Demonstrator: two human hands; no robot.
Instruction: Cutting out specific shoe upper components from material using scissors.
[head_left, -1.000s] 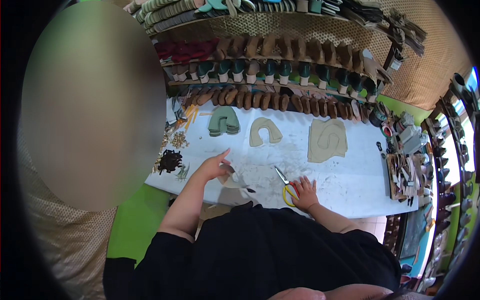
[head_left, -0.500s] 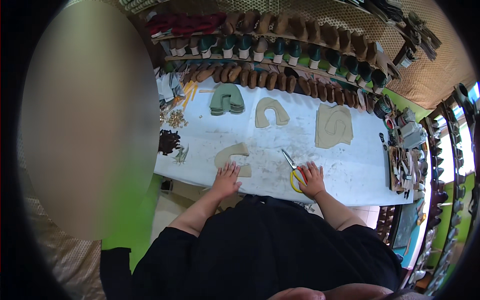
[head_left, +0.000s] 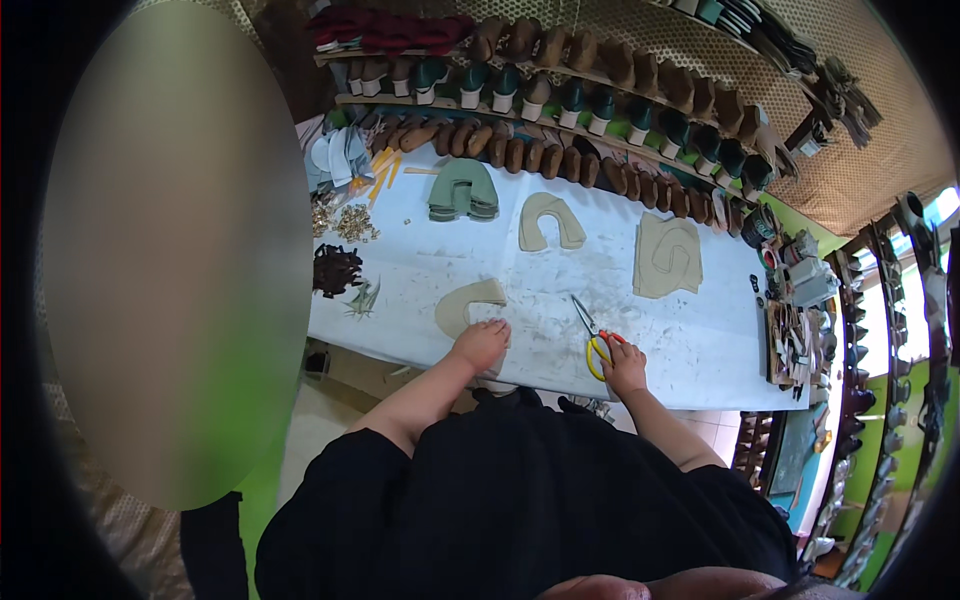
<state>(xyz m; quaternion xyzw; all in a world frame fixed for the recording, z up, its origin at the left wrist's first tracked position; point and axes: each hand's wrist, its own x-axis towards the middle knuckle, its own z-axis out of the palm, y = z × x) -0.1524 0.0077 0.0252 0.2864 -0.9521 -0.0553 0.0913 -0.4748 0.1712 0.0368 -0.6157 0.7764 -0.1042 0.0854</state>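
Observation:
A beige U-shaped shoe-upper piece (head_left: 457,308) lies near the front edge of the table. My left hand (head_left: 483,344) is on its near end, fingers drawn together over the material and hiding that end. To the right, my right hand (head_left: 626,367) is closed around the red handle loop of the scissors (head_left: 597,345). The scissors lie on the table with their blades slightly apart, pointing away and left; the other loop is yellow. Farther back are a stack of green U-shaped pieces (head_left: 462,190), another beige U-shaped piece (head_left: 549,221) and beige material with a curved outline (head_left: 667,255).
Gold-coloured bits (head_left: 352,223), dark brown strips (head_left: 337,270) and green scraps (head_left: 363,298) lie along the table's left side. Shoe lasts (head_left: 550,158) line the back below shelves of shoes. A box of cut pieces (head_left: 790,342) stands at the right edge.
My left hand has gone from lying spread on the beige piece to fingers drawn together at its near end. My right hand has closed on the scissors' handle. The view has shifted slightly.

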